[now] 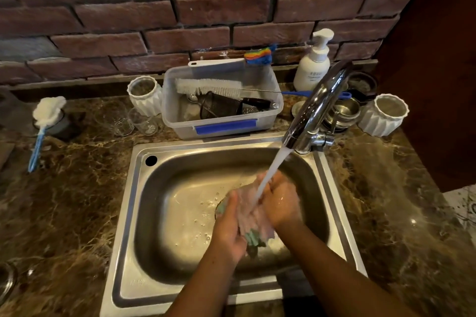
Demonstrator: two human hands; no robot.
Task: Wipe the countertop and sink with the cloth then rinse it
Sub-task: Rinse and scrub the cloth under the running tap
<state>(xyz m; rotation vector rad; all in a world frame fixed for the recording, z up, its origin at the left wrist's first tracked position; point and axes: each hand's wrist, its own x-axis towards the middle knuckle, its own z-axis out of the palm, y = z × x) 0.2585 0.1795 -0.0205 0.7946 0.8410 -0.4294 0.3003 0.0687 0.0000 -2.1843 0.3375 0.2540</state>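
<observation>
A person rinses a pale pink cloth (pixel 253 216) with a teal edge under running water (pixel 273 170) from a chrome faucet (pixel 319 103). The cloth is bunched between both hands above the basin of a stainless steel sink (pixel 128 239). The left hand (pixel 229 231) and the right hand (pixel 282 203) both grip it, their fingers (pixel 268 184) curled around the wet fabric, and droplets spatter the basin floor. Behind the sink, on the brown marbled desk (pixel 77 201), a clear plastic tub (pixel 177 116) with a blue latch holds a white bottle brush (pixel 208 86) lying across a dark mesh strainer (pixel 221 107). A white-handled tool with a rainbow head (pixel 258 56) rests along the tub's back rim. A white ribbed cup (pixel 145 100) stands just left of the tub, with two clear glass tumblers (pixel 121 121) in front of it. A second ribbed cup (pixel 383 117) stands at the far right, beside stacked steel bowls (pixel 345 110) partly hidden by the faucet. A white pump bottle (pixel 313 69) stands against the brick wall (pixel 154 13). At far left, a blue-handled sponge wand (pixel 47 113) leans on a dark cup (pixel 61 126).
</observation>
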